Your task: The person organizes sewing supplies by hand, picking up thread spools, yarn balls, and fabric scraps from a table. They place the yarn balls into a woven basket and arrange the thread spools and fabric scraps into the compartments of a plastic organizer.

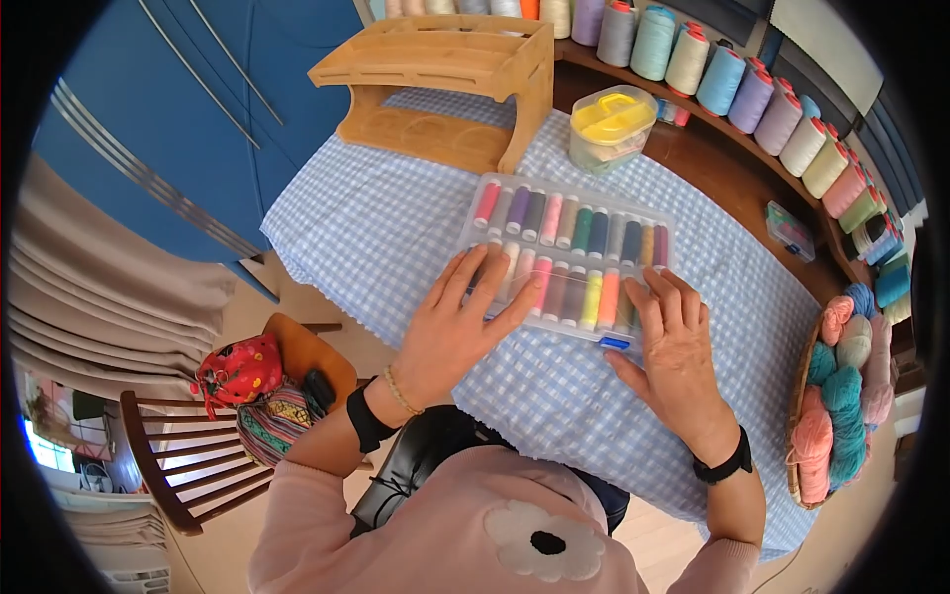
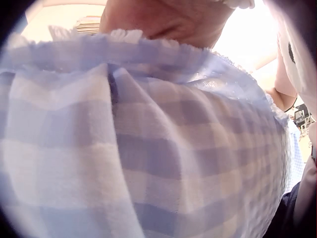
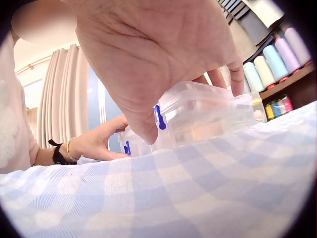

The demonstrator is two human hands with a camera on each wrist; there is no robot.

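Note:
On the checked tablecloth [image 1: 386,223] lies a clear plastic case [image 1: 554,188] with two rows of colourful thread spools. My left hand [image 1: 450,317] rests with extended fingers over its front left part, covering some spools. At the front right corner, my right hand [image 1: 678,342] touches the case with its fingers spread. In the right wrist view its thumb is down by a blue latch [image 3: 160,117], while the other fingers reach over the far side. A second blue latch [image 3: 127,147] shows beside the left thumb. The left wrist view shows mostly cloth.
A wooden rack [image 1: 426,89] stands behind the case, near a yellow-lidded tub [image 1: 612,124]. Large thread cones [image 1: 717,79] line a curved shelf. At the right edge sits a basket of yarn [image 1: 841,396]. A chair [image 1: 198,475] holding cloth bags stands at left.

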